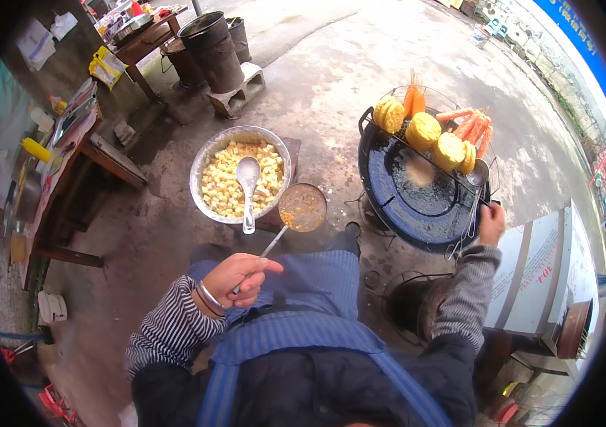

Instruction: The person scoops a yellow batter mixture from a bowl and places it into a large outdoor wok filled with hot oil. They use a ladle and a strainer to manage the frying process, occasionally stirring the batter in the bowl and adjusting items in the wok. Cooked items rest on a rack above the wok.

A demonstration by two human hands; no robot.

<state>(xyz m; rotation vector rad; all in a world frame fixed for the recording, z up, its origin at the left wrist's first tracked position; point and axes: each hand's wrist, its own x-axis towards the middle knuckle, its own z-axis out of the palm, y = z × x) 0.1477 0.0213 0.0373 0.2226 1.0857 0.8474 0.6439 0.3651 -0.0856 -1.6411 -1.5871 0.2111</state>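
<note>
My left hand [239,280] grips the thin handle of a round, shallow metal ladle [303,207]. Brownish residue and some orange-yellow bits lie in its bowl. Beside it stands a metal basin [196,171] of pale yellow cubes [217,181], with a large metal spoon [248,176] resting on them. My right hand [491,224] is closed at the right rim of a black wok [377,197], around a thin dark handle [476,195] whose far end I cannot make out. Dark oil with a pale foamy patch [420,172] fills the wok's middle.
A wire rack [401,137] on the wok's far edge holds round yellow fried cakes [423,132] and orange skewered pieces [475,127]. Another ladle [478,172] and wire tongs [471,224] lean at the right rim. Left stands a wooden table [68,155]; right, a metal-clad cabinet [537,267].
</note>
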